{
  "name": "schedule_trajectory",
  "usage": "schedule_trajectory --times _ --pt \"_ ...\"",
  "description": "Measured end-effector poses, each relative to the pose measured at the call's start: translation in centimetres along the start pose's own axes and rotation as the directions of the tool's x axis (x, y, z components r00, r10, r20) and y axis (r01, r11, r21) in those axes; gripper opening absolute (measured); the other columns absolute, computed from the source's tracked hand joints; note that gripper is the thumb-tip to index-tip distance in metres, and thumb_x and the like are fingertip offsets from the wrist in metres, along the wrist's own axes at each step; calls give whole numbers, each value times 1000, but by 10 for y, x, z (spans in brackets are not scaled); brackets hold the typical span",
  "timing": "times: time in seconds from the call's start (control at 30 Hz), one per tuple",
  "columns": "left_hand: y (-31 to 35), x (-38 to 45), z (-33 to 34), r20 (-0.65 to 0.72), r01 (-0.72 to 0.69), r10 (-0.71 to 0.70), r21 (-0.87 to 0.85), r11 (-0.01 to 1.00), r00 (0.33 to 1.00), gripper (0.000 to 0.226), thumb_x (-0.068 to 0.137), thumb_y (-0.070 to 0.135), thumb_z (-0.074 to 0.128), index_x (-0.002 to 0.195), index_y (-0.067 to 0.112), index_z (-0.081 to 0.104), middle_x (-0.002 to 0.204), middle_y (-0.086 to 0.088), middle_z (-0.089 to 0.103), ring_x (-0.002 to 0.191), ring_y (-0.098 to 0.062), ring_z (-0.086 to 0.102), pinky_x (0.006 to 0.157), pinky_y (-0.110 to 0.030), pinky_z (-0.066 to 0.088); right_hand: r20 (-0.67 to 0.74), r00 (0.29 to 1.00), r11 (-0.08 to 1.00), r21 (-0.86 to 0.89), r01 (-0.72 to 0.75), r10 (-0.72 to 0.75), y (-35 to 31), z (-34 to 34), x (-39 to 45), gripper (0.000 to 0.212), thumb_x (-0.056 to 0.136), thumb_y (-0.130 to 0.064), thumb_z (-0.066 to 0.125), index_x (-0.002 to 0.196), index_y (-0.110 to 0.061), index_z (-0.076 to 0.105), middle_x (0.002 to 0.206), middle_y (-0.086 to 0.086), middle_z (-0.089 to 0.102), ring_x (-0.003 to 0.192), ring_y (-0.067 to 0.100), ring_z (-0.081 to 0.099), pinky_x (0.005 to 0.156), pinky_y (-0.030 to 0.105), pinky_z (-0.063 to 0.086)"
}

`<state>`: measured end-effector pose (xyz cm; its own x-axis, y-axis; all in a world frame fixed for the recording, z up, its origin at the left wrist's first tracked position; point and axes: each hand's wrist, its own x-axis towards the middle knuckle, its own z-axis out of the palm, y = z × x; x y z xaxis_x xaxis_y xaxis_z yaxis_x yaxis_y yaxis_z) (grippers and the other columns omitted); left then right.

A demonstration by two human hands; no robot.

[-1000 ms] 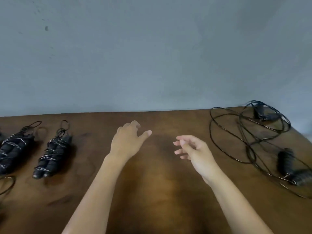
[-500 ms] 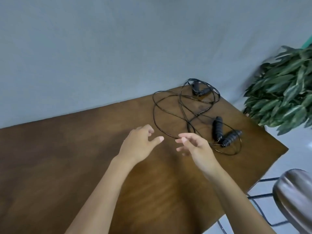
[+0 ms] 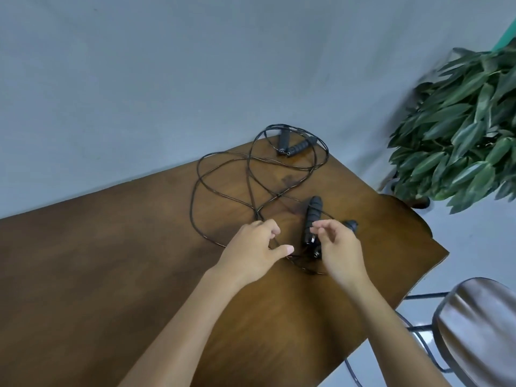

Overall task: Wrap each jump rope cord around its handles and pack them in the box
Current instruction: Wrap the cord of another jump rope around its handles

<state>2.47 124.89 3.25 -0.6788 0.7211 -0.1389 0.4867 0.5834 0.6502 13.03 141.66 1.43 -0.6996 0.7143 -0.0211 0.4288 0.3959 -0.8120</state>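
Observation:
Two black jump ropes lie unwound on the brown table [image 3: 111, 261], their cords [image 3: 223, 174] looping and crossing each other. The near rope's handle [image 3: 312, 219] lies just ahead of my hands, and its second handle [image 3: 352, 225] is mostly hidden behind my right hand. The far rope's two handles [image 3: 293, 145] lie together at the table's back corner. My left hand [image 3: 257, 252] hovers over the cord left of the near handle, fingers loosely curled, holding nothing. My right hand [image 3: 337, 247] hovers right of that handle, fingers relaxed, also empty. No box is in view.
A leafy green plant [image 3: 460, 127] stands past the table's right corner. A metal chair seat [image 3: 480, 331] sits at the lower right beside the table edge. A grey wall runs behind the table.
The view has swung right, from the wrapped ropes on the left to the loose ropes. Both hands have moved forward and now sit on either side of the near handle.

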Motion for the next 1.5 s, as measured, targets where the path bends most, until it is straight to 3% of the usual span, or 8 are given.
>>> schedule_trajectory --times 0.23,0.37,0.53,0.63,0.87,1.13,1.27,1.5 --pt "38 43 65 47 -20 15 108 994 999 39 92 47 75 115 25 53 145 4 41 134 -20 37 105 -39 45 170 970 876 -423 230 -173 32 -19 34 38 100 -3 45 130 -16 65 111 8 67 114 24 50 94 34 38" --pt "45 56 94 10 -9 8 134 991 1000 41 88 44 78 109 23 50 161 1 28 143 -26 30 107 -43 45 209 955 826 -486 287 -208 36 -25 44 30 96 -3 43 106 -19 66 96 -1 65 107 22 46 83 33 30" --pt "55 66 112 -91 33 -12 235 971 996 48 91 45 75 125 19 53 160 -1 28 141 -25 38 106 -40 50 152 938 895 -286 342 -310 37 -37 51 35 102 -4 52 131 -15 67 119 -2 68 116 18 52 103 35 44" --pt "57 66 117 -136 42 -9 240 970 991 47 90 39 75 127 18 56 160 -3 30 142 -28 38 110 -41 48 92 951 939 -155 306 -294 37 -47 57 31 102 -6 53 125 -19 70 106 -12 59 109 12 57 91 16 46" --pt "58 66 107 -280 120 -155 -137 983 948 35 77 40 84 88 28 53 110 9 61 99 -12 58 79 -26 46 -53 988 983 109 150 -145 57 -63 79 28 102 -5 54 104 -24 74 107 -14 72 102 -3 63 91 13 45" --pt "57 60 60 -45 219 -398 -777 591 916 24 82 24 87 90 10 71 87 -5 76 71 -13 70 68 -24 55 101 994 927 367 -78 44 52 -63 76 21 104 -38 53 116 -28 66 107 -12 72 96 11 71 88 34 58" --pt "57 52 28 83 160 -273 -948 274 958 19 96 16 72 103 -1 67 115 -24 75 103 -36 75 90 -37 62 223 975 899 424 -107 11 32 -61 72 20 105 -30 53 120 -24 64 109 -10 75 90 11 74 81 27 58" --pt "54 44 11 105 150 -178 -955 257 978 32 83 21 80 102 0 66 117 -33 71 109 -42 72 94 -41 62 452 889 859 483 -170 -78 -8 -57 75 57 91 -65 52 137 -33 49 124 -10 70 105 6 72 94 33 58"
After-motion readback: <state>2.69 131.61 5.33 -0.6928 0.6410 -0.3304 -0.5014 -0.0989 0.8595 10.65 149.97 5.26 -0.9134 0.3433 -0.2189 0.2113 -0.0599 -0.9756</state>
